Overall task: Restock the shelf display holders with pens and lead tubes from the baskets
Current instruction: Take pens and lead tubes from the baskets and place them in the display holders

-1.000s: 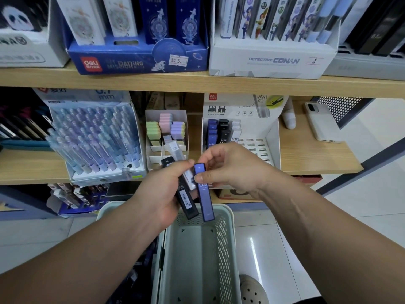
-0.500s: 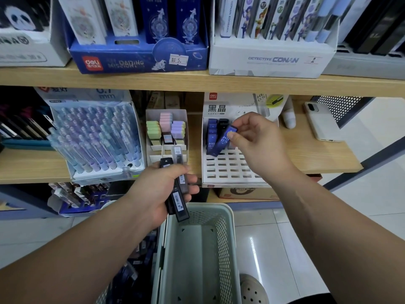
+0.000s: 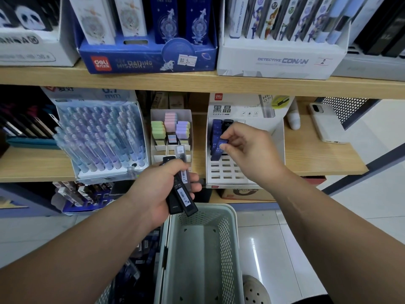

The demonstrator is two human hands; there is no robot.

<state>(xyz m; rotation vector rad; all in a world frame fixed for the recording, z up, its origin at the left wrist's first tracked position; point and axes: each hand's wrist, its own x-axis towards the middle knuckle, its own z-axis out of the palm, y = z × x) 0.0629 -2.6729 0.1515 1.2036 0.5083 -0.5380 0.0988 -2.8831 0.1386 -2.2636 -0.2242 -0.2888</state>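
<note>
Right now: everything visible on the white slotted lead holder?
The white holder looks like card: a sloped face with rows of rectangular slots, front ones empty, and a back card with black characters and a red logo. It stands on the lower shelf. Its back-left slots hold dark blue tubes and black tubes. The right hand pinches a blue tube there.

A stationery shop: wooden shelves (image 3: 197, 82) carry cardboard display boxes facing outward. On the far upper shelf, a blue box (image 3: 149, 60) bears a handwritten price sticker (image 3: 187, 60), and to its right a white box (image 3: 282, 60) is marked 2. Below stand a rack of pens (image 3: 100, 137), a tray of pastel erasers (image 3: 171, 130) and a slotted lead-tube holder (image 3: 225, 172). A stock basket (image 3: 225, 238) sits nearest, over the tiled floor (image 3: 285, 249)
</note>
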